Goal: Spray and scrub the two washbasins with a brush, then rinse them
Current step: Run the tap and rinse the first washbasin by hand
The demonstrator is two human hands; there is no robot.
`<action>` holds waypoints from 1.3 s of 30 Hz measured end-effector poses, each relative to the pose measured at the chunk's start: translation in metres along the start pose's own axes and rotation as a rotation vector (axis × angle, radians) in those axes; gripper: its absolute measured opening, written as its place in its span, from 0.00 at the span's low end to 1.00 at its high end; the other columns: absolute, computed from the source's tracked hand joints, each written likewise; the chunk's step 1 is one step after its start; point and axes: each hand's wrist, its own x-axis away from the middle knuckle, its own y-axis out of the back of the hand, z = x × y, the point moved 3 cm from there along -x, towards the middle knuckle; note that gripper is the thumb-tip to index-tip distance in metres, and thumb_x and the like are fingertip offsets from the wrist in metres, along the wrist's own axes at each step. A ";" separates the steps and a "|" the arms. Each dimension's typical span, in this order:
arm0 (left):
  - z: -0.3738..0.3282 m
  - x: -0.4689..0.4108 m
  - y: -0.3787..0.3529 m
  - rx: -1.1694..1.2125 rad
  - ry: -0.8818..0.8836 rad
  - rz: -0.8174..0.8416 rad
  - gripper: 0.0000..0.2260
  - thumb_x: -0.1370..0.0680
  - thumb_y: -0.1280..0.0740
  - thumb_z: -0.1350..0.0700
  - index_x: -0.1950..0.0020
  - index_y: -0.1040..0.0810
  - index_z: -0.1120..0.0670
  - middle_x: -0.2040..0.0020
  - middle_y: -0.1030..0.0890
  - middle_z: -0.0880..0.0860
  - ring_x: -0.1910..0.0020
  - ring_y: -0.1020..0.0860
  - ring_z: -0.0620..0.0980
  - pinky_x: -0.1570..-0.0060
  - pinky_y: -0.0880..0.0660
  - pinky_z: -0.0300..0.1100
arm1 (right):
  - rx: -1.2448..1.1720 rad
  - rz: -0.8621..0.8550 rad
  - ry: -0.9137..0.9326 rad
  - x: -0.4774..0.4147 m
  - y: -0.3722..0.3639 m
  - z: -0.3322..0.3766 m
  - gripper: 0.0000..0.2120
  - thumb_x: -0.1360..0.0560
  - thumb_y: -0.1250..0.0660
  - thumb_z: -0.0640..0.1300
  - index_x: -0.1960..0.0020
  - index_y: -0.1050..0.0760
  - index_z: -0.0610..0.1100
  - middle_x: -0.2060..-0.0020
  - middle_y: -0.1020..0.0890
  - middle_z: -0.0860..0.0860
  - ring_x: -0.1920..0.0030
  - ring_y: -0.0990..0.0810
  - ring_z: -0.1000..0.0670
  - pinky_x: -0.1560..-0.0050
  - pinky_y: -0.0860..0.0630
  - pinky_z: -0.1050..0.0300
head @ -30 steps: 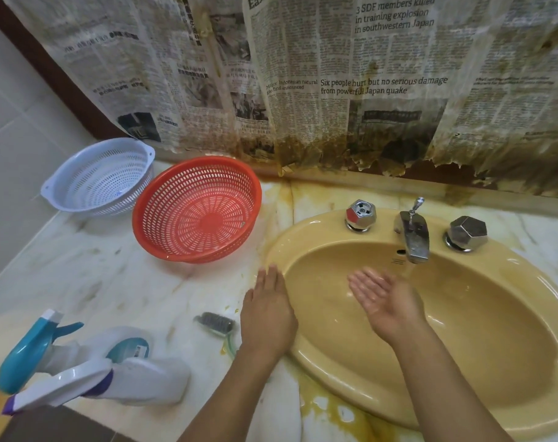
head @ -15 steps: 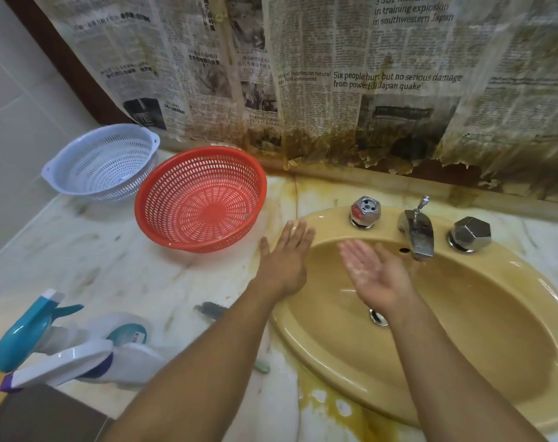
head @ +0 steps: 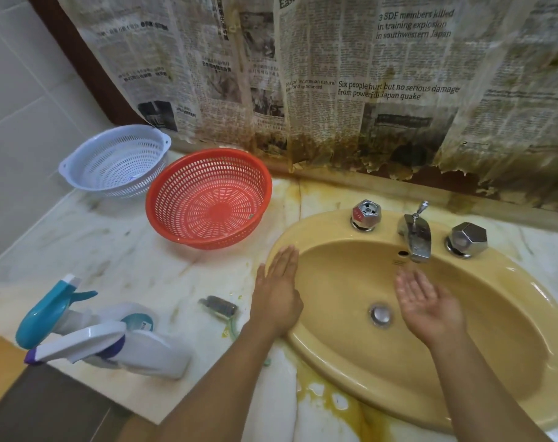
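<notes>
A yellow washbasin (head: pixel 510 330) is set in a marble counter at the right. Its chrome tap (head: pixel 415 232) runs a thin stream of water. My right hand (head: pixel 427 303) is cupped palm up under that stream, over the drain (head: pixel 380 314). My left hand (head: pixel 279 291) lies flat with straight fingers on the basin's left rim. A small brush (head: pixel 219 307) with a green handle lies on the counter just left of my left wrist. Two spray bottles (head: pixel 89 330) lie on their sides at the counter's front left.
A red basket (head: pixel 207 199) and a white colander (head: pixel 116 161) stand on the marble counter (head: pixel 111 250) at the back left. Two chrome knobs (head: pixel 365 215) flank the tap. Stained newspaper (head: pixel 335 90) covers the wall behind. Yellow stains mark the counter by the basin's front edge.
My left hand has slid back toward me along the basin's left rim. My right hand moved right and now sits cupped under the tap's stream.
</notes>
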 end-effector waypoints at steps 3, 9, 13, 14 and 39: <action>-0.003 0.017 -0.006 0.022 0.070 -0.033 0.39 0.23 0.41 0.64 0.15 0.53 0.51 0.15 0.54 0.46 0.17 0.56 0.45 0.18 0.56 0.52 | -0.005 -0.004 0.020 -0.003 0.005 0.008 0.17 0.14 0.46 0.48 0.40 0.23 0.38 0.35 0.21 0.43 0.41 0.19 0.43 0.50 0.21 0.48; -0.016 0.042 -0.014 0.036 0.160 -0.084 0.34 0.20 0.44 0.63 0.15 0.54 0.54 0.15 0.55 0.50 0.17 0.57 0.47 0.18 0.57 0.49 | 0.029 0.078 -0.060 0.009 -0.030 -0.011 0.14 0.16 0.41 0.45 0.38 0.22 0.38 0.49 0.14 0.43 0.48 0.14 0.45 0.56 0.17 0.52; -0.025 0.059 -0.019 0.092 0.186 -0.143 0.31 0.17 0.43 0.61 0.16 0.51 0.57 0.15 0.51 0.52 0.17 0.55 0.49 0.19 0.57 0.44 | 0.178 0.200 -0.180 0.032 -0.048 -0.041 0.15 0.15 0.43 0.43 0.38 0.23 0.34 0.49 0.14 0.39 0.47 0.14 0.41 0.49 0.17 0.49; -0.028 0.062 -0.020 0.122 0.202 -0.161 0.32 0.18 0.42 0.61 0.16 0.50 0.58 0.15 0.51 0.53 0.17 0.54 0.49 0.19 0.56 0.44 | 0.239 0.239 -0.217 0.040 -0.054 -0.051 0.16 0.15 0.43 0.43 0.38 0.24 0.33 0.49 0.14 0.37 0.49 0.14 0.40 0.49 0.16 0.48; 0.000 0.011 -0.016 0.271 0.409 -0.241 0.44 0.28 0.33 0.64 0.15 0.51 0.53 0.16 0.48 0.50 0.17 0.49 0.51 0.19 0.50 0.44 | 0.029 0.019 -0.076 -0.017 -0.006 0.004 0.10 0.17 0.37 0.45 0.44 0.21 0.40 0.53 0.14 0.45 0.55 0.13 0.47 0.62 0.17 0.54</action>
